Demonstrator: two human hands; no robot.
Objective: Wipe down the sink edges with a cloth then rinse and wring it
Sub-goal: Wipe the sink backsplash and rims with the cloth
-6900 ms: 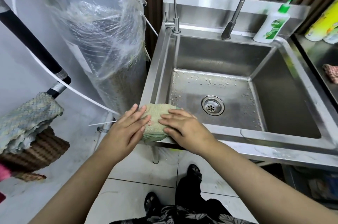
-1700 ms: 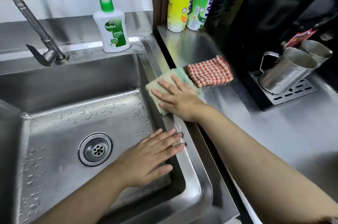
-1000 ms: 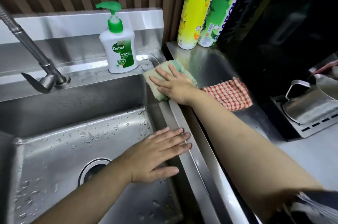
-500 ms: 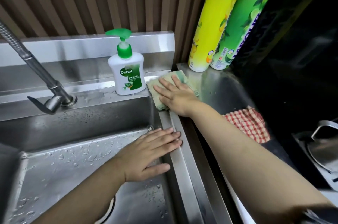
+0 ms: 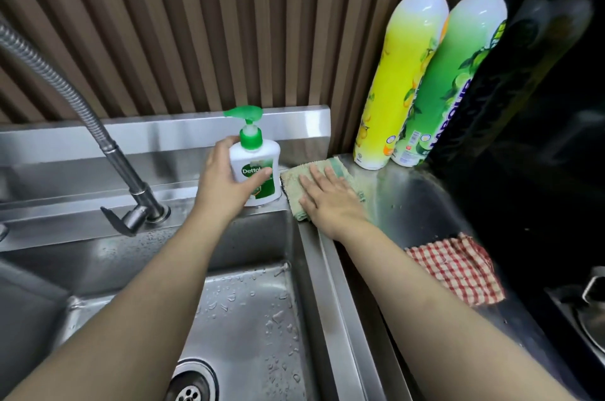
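Note:
A pale green cloth lies on the back right corner of the steel sink's rim. My right hand presses flat on it, fingers spread and pointing to the back wall. My left hand is wrapped around a white soap pump bottle with a green top, which stands on the back ledge just left of the cloth. The basin is wet with droplets and its drain shows at the bottom edge.
A flexible metal tap rises from the back ledge at left. A yellow and a green detergent bottle stand in the counter's back corner. A red checked cloth lies on the counter to the right, beside a black appliance.
My left hand has left the sink's right rim and taken hold of the soap bottle. My right hand has kept the cloth at the back right corner.

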